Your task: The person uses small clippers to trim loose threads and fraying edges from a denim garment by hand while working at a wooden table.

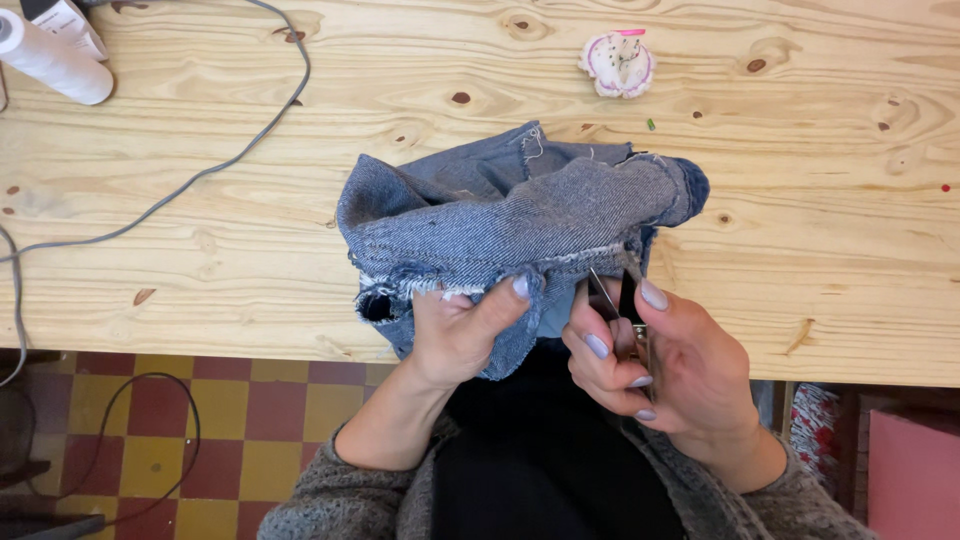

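Head view, looking straight down on a pale knotty pine table (800, 230) with the person seated at its near edge.

Item in hand: a bunched piece of blue denim (500, 215), likely part of a garment, lying at the near middle of the table and hanging partly over the edge toward the lap. A frayed, pale raw edge runs along its near side.

Left hand (455, 335): clenched on the denim at that frayed edge, thumb on top of the cloth, fingers tucked beneath.

Right hand (665, 365): grasping a pair of small metal thread snips (620, 300), held between thumb and fingers. The blade tips point up and away, meeting the frayed edge at the right end of the denim. Whether the blades are parted or together cannot be told. Nails on both hands carry pale lilac polish.

Surroundings: a white and pink pincushion (618, 64) sits on the far side of the table, well apart from the denim. A white spool (52, 60) lies at the far left corner. A grey cable (200, 170) curves across the left part of the tabletop. Below the table edge, a red and yellow chequered floor (200, 400) shows at the left, with a dark cable (150, 430) looping over it. Grey knitted sleeves (330, 500) cover both forearms.
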